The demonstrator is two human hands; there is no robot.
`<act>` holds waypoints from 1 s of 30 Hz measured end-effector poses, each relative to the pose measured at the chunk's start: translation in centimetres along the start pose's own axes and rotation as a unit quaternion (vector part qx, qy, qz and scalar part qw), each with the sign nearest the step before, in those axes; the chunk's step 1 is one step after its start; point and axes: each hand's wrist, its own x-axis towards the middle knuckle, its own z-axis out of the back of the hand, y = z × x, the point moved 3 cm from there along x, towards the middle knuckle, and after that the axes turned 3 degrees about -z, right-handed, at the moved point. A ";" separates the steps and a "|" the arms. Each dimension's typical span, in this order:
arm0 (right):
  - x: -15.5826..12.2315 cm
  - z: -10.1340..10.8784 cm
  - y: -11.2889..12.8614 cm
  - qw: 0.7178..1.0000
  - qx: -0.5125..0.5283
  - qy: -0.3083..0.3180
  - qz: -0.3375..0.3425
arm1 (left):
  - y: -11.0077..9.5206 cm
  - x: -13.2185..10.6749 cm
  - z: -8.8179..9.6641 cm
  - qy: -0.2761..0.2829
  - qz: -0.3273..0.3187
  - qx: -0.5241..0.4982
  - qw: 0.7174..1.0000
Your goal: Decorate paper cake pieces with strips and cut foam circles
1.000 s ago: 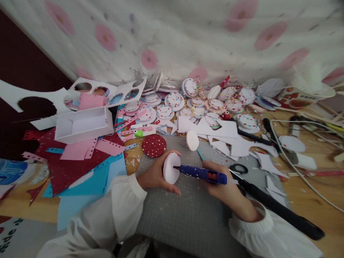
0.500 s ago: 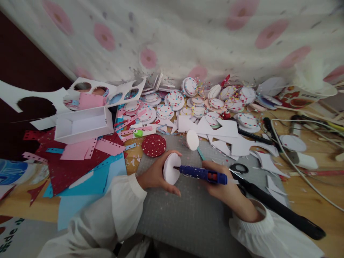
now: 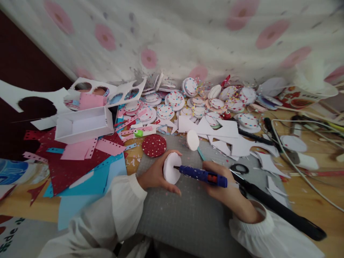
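Between the thumb and fingers of my left hand [image 3: 154,175] is a white paper disc [image 3: 170,173], tilted up and facing right. My right hand [image 3: 228,190] grips a dark blue hot glue gun [image 3: 197,172], whose dark nozzle meets the middle of the disc or hovers just off it; which, I cannot tell. Beyond my left hand a dark red disc with stars [image 3: 154,146] lies flat. A smaller white disc [image 3: 192,140] sits farther back on the grey cutting mat [image 3: 185,222], and a thin teal strip [image 3: 201,154] shows beside it.
Stacked white discs with coloured dots [image 3: 174,101] crowd the back. At the left are a white open box [image 3: 84,125] and coloured paper sheets. Scissors [image 3: 239,168], a long black-handled tool [image 3: 285,204] and a white cable [image 3: 295,168] lie at the right, near paper offcuts [image 3: 223,129].
Almost nothing differs. Both hands, the disc and the glue gun keep their places, with the nozzle still at the disc's middle.
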 end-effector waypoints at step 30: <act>0.4 1.8 0.8 0.986 0.155 0.016 -0.051 | -0.7 -0.2 -0.3 0.080 0.072 -0.321 0.941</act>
